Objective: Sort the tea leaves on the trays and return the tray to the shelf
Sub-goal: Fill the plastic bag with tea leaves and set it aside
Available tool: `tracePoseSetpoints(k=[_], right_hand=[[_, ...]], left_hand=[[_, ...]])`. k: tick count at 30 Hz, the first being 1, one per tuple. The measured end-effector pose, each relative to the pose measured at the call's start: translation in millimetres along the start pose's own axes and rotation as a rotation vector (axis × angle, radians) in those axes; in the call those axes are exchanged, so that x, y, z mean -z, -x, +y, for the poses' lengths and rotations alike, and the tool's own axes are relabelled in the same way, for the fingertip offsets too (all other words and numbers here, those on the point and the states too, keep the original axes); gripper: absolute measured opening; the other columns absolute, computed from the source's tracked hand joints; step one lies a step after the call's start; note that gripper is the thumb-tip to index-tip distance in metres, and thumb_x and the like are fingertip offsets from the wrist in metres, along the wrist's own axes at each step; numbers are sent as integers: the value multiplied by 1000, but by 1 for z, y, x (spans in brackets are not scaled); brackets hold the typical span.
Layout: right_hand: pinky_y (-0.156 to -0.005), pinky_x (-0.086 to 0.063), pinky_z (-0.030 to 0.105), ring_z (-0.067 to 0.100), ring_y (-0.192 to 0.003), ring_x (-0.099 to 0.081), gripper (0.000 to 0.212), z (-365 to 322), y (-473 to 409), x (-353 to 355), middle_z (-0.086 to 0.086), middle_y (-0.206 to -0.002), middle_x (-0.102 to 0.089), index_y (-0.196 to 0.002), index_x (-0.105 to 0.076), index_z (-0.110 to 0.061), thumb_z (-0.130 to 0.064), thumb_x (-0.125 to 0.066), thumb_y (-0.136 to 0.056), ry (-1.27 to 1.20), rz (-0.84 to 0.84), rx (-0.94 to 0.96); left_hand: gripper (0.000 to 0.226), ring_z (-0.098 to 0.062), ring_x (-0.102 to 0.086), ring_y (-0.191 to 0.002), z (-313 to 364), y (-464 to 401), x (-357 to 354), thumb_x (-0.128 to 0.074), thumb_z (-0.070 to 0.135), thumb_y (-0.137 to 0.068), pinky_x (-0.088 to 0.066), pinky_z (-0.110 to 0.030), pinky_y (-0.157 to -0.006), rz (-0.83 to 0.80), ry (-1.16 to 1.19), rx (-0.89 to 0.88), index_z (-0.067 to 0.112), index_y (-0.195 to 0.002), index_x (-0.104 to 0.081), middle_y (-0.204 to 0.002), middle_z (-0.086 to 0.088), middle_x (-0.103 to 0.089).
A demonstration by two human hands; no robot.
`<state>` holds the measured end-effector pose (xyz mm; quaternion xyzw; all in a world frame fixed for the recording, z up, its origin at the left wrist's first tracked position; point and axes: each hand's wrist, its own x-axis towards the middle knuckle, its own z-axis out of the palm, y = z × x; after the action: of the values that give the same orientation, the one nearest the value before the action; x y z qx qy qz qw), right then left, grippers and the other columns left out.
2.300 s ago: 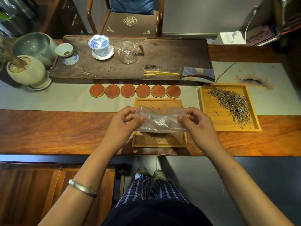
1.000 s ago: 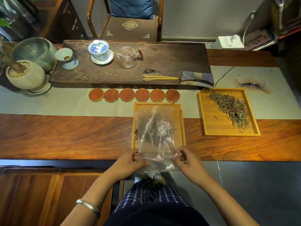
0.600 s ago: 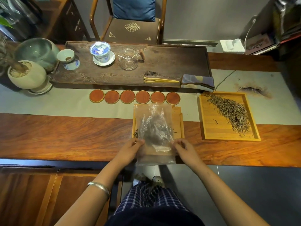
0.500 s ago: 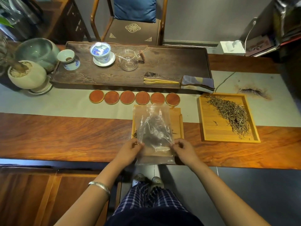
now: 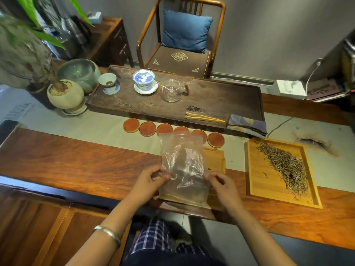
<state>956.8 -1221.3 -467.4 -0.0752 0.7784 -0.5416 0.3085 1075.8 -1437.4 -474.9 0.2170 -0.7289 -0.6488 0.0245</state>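
The desk (image 5: 80,162) carries two trays: the right tray (image 5: 257,181) holds loose tea (image 5: 286,167); the near tray (image 5: 217,160) lies under a bag (image 5: 182,166). The bag is pinched at its edges by the left hand (image 5: 148,181) and right hand (image 5: 221,183). If a grip slips, leaves could be spilled off the desk's edge.

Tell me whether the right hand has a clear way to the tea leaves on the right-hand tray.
Probably yes: nothing lies between the right hand and the tea leaves, which sit uncovered, but it pinches the plastic bag and must let go first.
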Motion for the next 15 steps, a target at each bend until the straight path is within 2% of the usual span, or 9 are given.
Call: tracePoseSetpoints(k=[2, 5, 8, 10, 12, 15], right_hand=[[-66, -46, 7, -3, -84, -62, 10, -17, -14, -9, -10, -94, -69, -94, -70, -26, -29, -64, -87, -15, -5, 11], [-65, -47, 6, -5, -78, -61, 7, -44, -37, -34, -9, -90, -68, -89, -70, -21, -18, -64, -89, 5, -41, 48], [-62, -48, 7, -7, -71, -60, 5, -72, -62, -66, -8, -86, -67, -90, -69, -16, -15, -64, -88, -19, -51, 77], [-61, -49, 13, -2, -63, -59, 4, -89, -78, -90, -2, -81, -66, -90, -68, -12, -14, -65, -87, -46, -75, 103], [-62, -51, 20, 6, -64, -58, 2, -104, -93, -115, 7, -77, -63, -88, -65, -8, -10, -64, -88, -50, -99, 126], [-66, -50, 34, 20, -68, -54, 5, -120, -123, -150, 17, -75, -57, -88, -58, 3, -2, -60, -89, -70, -107, 168]], left_hand=[[23, -14, -69, -75, 7, -3, 12, -67, 6, -86, -52, -17, -67, 16, 17, -17, 27, -94, -69, -87, -2, -74], [22, -9, -69, -77, 16, -10, 39, -69, 9, -85, -50, -13, -66, 54, 13, -51, 30, -95, -69, -88, -1, -73], [23, -22, -66, -78, 15, -24, 79, -70, 14, -83, -50, -28, -75, 117, 35, -28, 34, -94, -67, -82, -12, -68], [23, -21, -57, -72, 12, -35, 109, -71, 15, -84, -45, -32, -74, 177, 33, 3, 35, -93, -64, -71, -9, -56], [22, -15, -49, -64, 7, -46, 136, -70, 17, -86, -41, -24, -64, 228, 38, 17, 37, -90, -61, -60, 2, -44], [21, 0, -44, -52, 3, -72, 173, -69, 17, -87, -37, -11, -53, 301, 30, 17, 33, -94, -56, -53, 13, -46]])
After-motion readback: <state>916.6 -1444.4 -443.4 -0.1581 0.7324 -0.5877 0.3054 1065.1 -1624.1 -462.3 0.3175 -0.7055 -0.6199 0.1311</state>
